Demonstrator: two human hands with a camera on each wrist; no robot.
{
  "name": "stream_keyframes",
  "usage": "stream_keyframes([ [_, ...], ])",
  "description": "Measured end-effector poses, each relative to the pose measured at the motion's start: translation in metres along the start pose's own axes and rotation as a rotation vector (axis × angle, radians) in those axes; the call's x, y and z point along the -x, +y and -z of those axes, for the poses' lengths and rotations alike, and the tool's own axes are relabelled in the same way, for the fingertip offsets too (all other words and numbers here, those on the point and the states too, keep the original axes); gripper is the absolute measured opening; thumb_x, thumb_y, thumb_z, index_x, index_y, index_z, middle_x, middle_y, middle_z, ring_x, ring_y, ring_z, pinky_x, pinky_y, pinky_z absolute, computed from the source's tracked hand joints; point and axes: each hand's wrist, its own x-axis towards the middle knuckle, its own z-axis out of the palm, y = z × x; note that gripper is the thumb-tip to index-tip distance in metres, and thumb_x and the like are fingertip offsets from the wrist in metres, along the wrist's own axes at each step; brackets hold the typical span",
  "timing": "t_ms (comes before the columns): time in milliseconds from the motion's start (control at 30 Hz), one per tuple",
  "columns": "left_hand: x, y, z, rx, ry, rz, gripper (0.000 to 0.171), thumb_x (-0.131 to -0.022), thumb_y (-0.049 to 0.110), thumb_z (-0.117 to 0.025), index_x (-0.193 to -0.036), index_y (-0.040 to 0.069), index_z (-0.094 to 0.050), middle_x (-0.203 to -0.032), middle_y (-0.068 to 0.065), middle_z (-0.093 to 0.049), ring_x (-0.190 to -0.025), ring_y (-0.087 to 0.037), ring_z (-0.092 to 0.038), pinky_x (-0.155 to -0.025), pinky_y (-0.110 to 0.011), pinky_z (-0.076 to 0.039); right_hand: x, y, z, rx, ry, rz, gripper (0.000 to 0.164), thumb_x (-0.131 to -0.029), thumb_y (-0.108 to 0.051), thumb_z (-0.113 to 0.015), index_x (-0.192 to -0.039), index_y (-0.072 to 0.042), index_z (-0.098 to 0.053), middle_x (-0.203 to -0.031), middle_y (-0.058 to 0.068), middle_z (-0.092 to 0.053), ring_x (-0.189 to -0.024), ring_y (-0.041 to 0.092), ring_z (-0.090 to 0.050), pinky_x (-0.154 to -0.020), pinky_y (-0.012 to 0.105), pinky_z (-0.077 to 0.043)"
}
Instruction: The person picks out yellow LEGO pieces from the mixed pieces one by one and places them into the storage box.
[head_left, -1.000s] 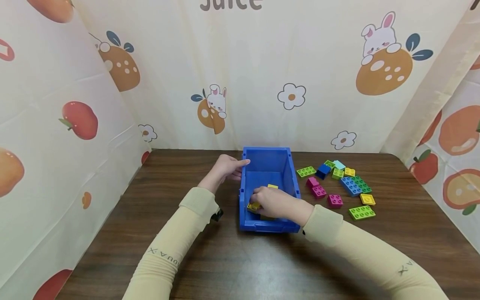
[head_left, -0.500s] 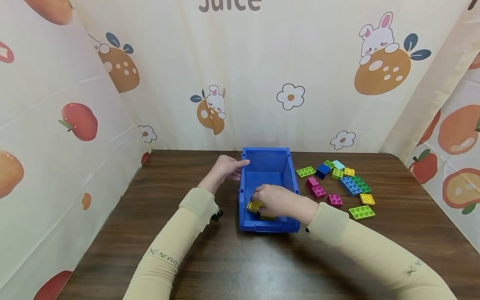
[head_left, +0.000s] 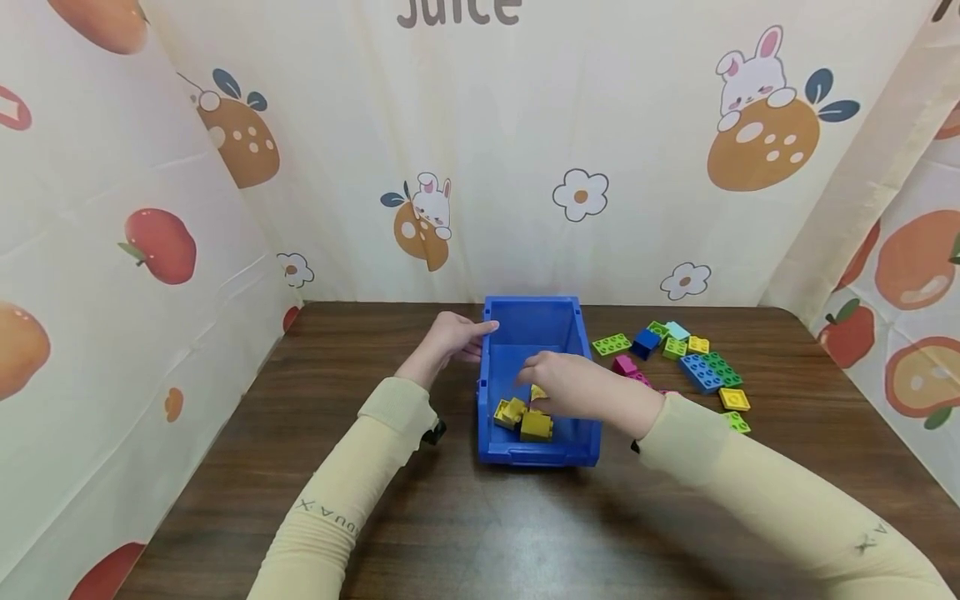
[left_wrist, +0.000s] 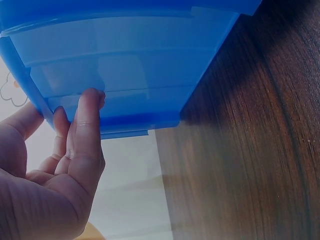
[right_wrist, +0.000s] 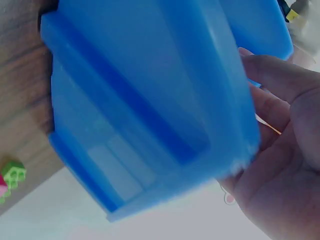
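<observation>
A blue plastic bin [head_left: 532, 458] stands on the table with several yellow toy bricks [head_left: 536, 427] at its near end. My left hand [head_left: 452, 334] grips the bin's left wall, thumb over the rim and fingers against the outside, as the left wrist view also shows. Over the bin's right wall reaches my right hand [head_left: 573, 385], its fingers loosely bent above the bricks. One yellow brick [head_left: 537, 393] is partly hidden by those fingers. In the right wrist view, no brick shows in the right hand [right_wrist: 287, 125], and the bin wall fills much of the picture.
Loose bricks lie right of the bin: a lime one [head_left: 612, 344], a dark blue one [head_left: 646, 342], a blue one [head_left: 701, 372], a yellow one [head_left: 735, 399] and others. The right sleeve [head_left: 780, 475] covers some. A printed curtain [head_left: 510, 233] hangs behind the table.
My right hand has risen off the yellow bricks and moved a little right, uncovering them in the bin. The sleeve now hides some pink and lime bricks. My left hand stays on the wall.
</observation>
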Motion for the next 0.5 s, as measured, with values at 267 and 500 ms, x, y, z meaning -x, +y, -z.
stream_keyframes([
  [267,-0.002,-0.001,-0.001,0.011,-0.009,0.007,0.045,-0.081,0.039,-0.073,-0.096,-0.003,-0.068,-0.085,-0.017,-0.07,-0.067,-0.021,-0.071,-0.078,-0.041,-0.058,0.013,0.006,0.017,0.068,0.056,-0.013,0.031,-0.085,-0.02,-0.072,-0.114,-0.012,-0.067,-0.112,0.007,-0.066,-0.104,0.023,-0.062,-0.082,0.036,-0.057],
  [500,0.0,0.0,-0.001,-0.001,0.007,0.002,0.044,-0.081,0.039,-0.073,-0.095,-0.002,-0.069,-0.086,-0.016,-0.07,-0.067,-0.021,-0.071,-0.071,-0.035,-0.059,0.024,0.011,0.029,0.099,0.111,-0.046,0.032,-0.083,-0.021,-0.074,-0.113,-0.015,-0.067,-0.114,0.006,-0.065,-0.106,0.024,-0.061,-0.081,0.037,-0.057],
])
